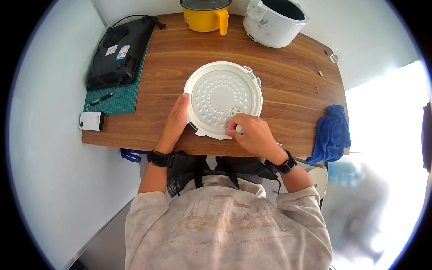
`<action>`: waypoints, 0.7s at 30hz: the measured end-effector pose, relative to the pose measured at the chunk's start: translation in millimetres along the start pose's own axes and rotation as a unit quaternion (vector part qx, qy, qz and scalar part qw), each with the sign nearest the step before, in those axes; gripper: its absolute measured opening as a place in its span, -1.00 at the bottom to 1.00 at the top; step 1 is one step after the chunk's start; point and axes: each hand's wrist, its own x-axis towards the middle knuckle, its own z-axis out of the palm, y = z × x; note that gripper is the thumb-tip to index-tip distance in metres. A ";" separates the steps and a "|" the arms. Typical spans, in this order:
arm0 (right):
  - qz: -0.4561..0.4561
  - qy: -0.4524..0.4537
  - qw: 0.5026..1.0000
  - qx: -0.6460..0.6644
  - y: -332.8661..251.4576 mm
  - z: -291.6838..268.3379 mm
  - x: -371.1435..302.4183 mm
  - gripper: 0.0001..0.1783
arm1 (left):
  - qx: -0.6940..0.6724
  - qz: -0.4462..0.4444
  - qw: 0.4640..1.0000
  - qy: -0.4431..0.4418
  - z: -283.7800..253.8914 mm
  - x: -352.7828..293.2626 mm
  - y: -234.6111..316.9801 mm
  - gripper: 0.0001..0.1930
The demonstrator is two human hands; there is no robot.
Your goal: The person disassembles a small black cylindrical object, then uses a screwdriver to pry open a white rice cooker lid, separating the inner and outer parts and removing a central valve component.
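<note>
A round white rice cooker lid (221, 90) lies on the wooden table, its dimpled inner face up. A small round vent (236, 112) sits in its lower right part. At the lid's left edge, my left hand (179, 112) grips the side, thumb against the rim and the other fingers mostly hidden. My right hand (252, 131) is closed over the lid's lower right, just below the vent. Its curled fingers are round a small whitish piece (239, 129), mostly covered, whose kind I cannot make out.
Behind the lid stand a yellow pot (202, 19) and a white rice cooker body (273, 24). A black appliance (121, 54) with a cord, a pen (101, 99) and a green cutting mat (121, 100) are left, near a white box-shaped device (92, 121). A blue cloth (332, 134) hangs over the right edge.
</note>
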 end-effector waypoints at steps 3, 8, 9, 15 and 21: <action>0.003 -0.008 1.000 -0.002 0.0 0.3 -0.3 -0.85 | -0.004 -0.008 1.000 0.000 1.2 -1.2 3.5 -0.52; -0.019 -0.001 1.000 -0.008 5.4 2.1 -1.2 -0.87 | -0.018 -0.032 0.999 -0.005 -0.4 -1.5 4.2 -0.50; -0.023 0.013 1.000 0.003 6.4 1.3 -1.5 -0.88 | -0.019 -0.034 0.999 -0.007 -0.8 -1.2 4.0 -0.49; -0.022 0.101 0.994 0.031 8.6 -24.8 -2.1 -0.84 | -0.023 -0.057 0.998 -0.011 -4.4 -1.4 5.3 -0.47; 0.064 0.144 0.987 0.020 5.6 -64.6 -9.6 -0.77 | -0.041 -0.072 0.996 -0.031 -6.2 0.1 7.4 -0.46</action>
